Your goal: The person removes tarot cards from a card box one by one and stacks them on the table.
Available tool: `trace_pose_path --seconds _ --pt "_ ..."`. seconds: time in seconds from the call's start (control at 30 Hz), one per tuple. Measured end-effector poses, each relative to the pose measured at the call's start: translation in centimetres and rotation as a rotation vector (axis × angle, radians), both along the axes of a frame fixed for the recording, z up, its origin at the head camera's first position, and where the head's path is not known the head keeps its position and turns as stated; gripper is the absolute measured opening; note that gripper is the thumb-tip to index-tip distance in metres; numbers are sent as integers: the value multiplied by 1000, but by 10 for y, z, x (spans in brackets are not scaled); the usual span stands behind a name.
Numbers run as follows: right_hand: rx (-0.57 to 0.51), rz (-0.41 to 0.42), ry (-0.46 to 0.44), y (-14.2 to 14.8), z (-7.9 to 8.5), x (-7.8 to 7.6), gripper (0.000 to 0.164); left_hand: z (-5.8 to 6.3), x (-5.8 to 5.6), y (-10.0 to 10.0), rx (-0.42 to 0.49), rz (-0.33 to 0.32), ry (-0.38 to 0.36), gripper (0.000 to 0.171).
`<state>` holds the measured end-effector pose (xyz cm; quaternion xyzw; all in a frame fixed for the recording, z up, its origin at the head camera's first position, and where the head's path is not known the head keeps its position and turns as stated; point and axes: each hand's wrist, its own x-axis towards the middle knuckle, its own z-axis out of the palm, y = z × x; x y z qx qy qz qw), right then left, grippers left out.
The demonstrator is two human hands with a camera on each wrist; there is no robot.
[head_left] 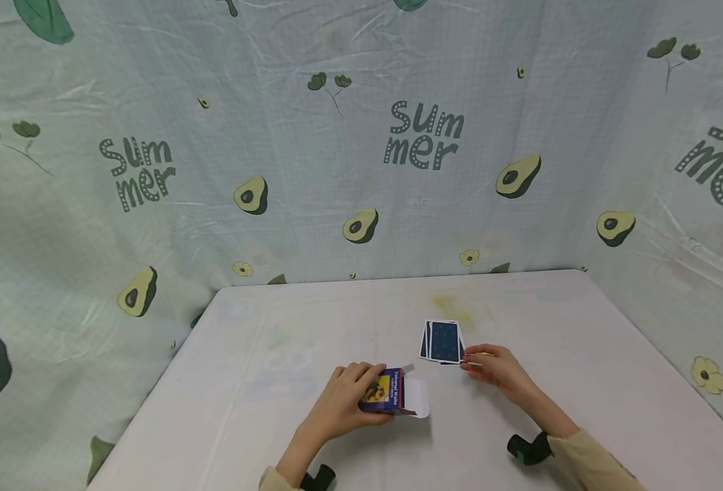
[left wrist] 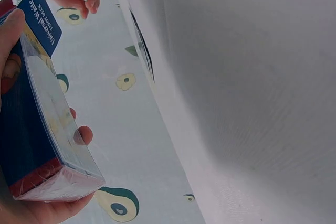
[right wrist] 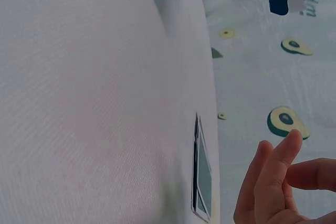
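Observation:
My left hand (head_left: 343, 404) grips a tarot card box (head_left: 383, 391), blue with a yellow picture panel and "Universal Waite" lettering. Its end faces right with a white flap (head_left: 418, 398) folded out. In the left wrist view, fingers wrap the box (left wrist: 23, 124) beneath clear, wrinkled film. A small, uneven pile of dark blue-backed cards (head_left: 445, 341) with white edges lies on the table, right of the box. Beside the pile's right edge is my right hand (head_left: 498, 372). In the right wrist view, its fingers (right wrist: 270, 187) are loosely bent with nothing between them, raised above the card pile (right wrist: 203, 179).
A white cloth covers the table (head_left: 263, 423). Behind it and along both sides hangs a pale curtain (head_left: 312, 150) printed with avocados and "summer". Dark wrist-camera mounts (head_left: 528, 450) sit under both forearms near the sleeves.

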<state>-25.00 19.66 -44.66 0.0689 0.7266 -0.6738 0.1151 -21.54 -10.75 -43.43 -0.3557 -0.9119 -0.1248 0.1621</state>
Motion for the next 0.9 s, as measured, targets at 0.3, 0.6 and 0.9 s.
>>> trace_pose_path --seconds 0.3,0.6,0.9 --pt "65 86 64 -9 11 16 40 4 0 1 -8 6 -36 76" --pt "97 191 147 -17 24 28 46 6 0 1 6 -10 -1 76" --pt "107 218 139 -33 32 38 47 7 2 3 1 -20 4 76"
